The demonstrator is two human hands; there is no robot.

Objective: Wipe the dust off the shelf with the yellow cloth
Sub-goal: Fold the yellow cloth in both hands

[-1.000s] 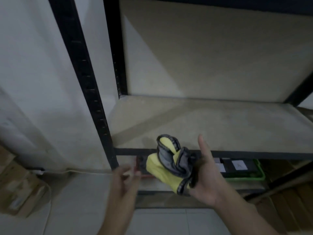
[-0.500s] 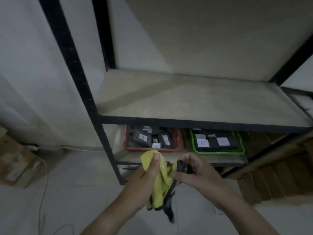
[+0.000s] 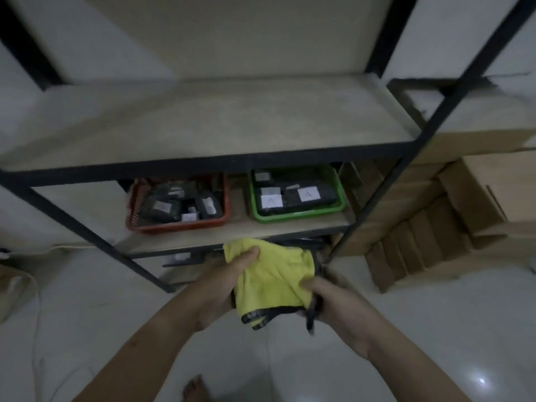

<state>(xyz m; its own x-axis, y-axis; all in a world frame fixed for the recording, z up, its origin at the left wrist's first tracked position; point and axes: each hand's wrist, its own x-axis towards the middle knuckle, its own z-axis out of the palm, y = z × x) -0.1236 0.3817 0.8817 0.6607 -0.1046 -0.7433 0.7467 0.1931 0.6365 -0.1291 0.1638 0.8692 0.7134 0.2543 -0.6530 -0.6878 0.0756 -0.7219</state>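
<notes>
Both hands grip cloth (image 3: 272,282): left hand (image 3: 223,288) closed on its left edge, right hand (image 3: 327,303) on right edge. Cloth held below front edge of shelf (image 3: 203,123), not touching.

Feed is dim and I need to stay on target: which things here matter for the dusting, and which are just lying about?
For the job:
- yellow cloth, held by the left hand and right hand
- bare shelf board

Lying about:
- red tray of dark packets, lower shelf
- green tray, lower shelf
- cardboard boxes at the right
</notes>
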